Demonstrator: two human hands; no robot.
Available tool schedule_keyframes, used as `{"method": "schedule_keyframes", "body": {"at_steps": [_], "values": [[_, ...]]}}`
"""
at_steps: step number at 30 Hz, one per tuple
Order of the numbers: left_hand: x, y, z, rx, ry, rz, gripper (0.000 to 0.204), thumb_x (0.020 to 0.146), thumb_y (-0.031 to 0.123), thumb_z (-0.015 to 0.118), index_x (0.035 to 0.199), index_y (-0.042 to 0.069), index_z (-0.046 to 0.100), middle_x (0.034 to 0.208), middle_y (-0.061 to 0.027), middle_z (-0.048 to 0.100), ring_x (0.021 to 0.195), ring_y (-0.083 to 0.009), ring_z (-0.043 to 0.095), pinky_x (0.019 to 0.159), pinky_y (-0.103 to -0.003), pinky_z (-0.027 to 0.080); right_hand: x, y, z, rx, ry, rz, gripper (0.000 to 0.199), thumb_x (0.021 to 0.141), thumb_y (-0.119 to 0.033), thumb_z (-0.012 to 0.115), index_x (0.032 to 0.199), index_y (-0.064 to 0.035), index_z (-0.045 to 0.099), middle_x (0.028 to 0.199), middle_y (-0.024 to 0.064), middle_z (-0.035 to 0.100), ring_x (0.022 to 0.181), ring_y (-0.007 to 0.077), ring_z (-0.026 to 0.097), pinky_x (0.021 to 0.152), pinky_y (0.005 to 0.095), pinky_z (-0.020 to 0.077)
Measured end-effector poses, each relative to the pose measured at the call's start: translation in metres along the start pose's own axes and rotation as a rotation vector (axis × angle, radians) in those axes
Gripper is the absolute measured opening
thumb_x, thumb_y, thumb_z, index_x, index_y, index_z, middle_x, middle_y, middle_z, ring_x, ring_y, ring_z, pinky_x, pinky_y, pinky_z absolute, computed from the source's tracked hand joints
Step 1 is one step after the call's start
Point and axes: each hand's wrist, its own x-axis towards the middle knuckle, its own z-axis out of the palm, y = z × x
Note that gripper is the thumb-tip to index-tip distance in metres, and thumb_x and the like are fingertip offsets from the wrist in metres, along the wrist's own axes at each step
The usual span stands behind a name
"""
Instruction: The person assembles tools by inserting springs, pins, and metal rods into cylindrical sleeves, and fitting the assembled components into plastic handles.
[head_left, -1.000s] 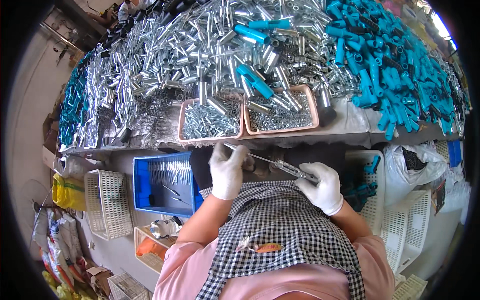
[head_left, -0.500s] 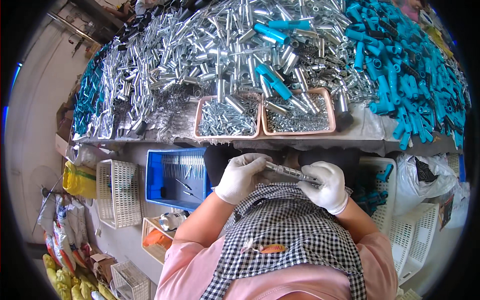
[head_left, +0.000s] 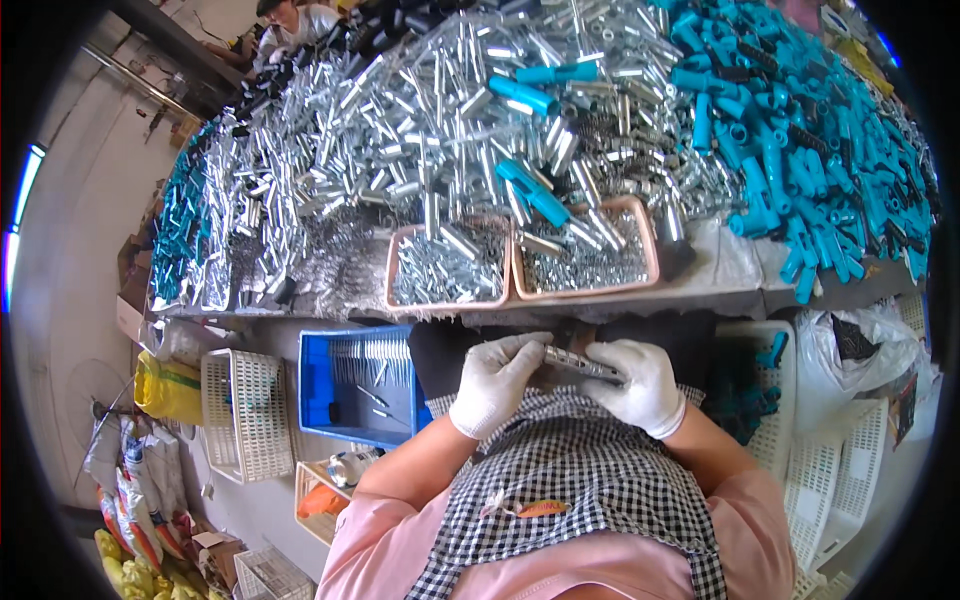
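Left hand: the white-gloved left hand sits below the tabletop edge, its fingers curled over the left end of a slim silver metal rod assembly.
Right hand: the white-gloved right hand has its fingers closed around the rod's right end, opposite the left hand.
Rod position: the assembly lies nearly level between the two hands, just above the black-and-white checked apron, its middle bare between the two sets of fingers.
Trays: two shallow pinkish rectangular trays of small silver parts stand side by side at the near edge of the tabletop, directly beyond the hands.
Tabletop stock: a heap of shiny silver metal tubes covers the centre and left; teal plastic sleeves crowd the right.
Beneath, left: a blue plastic crate holds a few loose metal pieces, with a white lattice basket just beside it.
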Motion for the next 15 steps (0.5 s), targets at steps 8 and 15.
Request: {"method": "schedule_keyframes", "body": {"at_steps": [8, 15], "values": [[0.082, 0.067, -0.027, 0.651, -0.319, 0.681, 0.046, 0.098, 0.023, 0.045, 0.132, -0.007, 0.054, 0.103, -0.0169, 0.068, 0.09, -0.0252, 0.066, 0.084, -0.038, 0.051, -0.001, 0.01, -0.013, 0.155, 0.143, 0.14, 0.036, 0.065, -0.007, 0.084, 0.097, 0.0019, 0.07, 0.082, 0.0163, 0.068, 0.071, 0.0289, 0.068, 0.065, 0.0327, 0.0526], [0.206, 0.124, -0.019, 2.106, -0.121, 0.854, 0.04, 0.077, 0.015, 0.066, 0.117, 0.019, 0.068, 0.124, -0.0136, 0.057, 0.121, -0.0337, 0.051, 0.102, -0.045, 0.042, -0.011, 0.009, -0.028, 0.12, 0.212, 0.234, 0.035, 0.065, -0.009, 0.085, 0.095, 0.002, 0.071, 0.081, 0.014, 0.068, 0.071, 0.0242, 0.068, 0.066, 0.0313, 0.0527]]}}
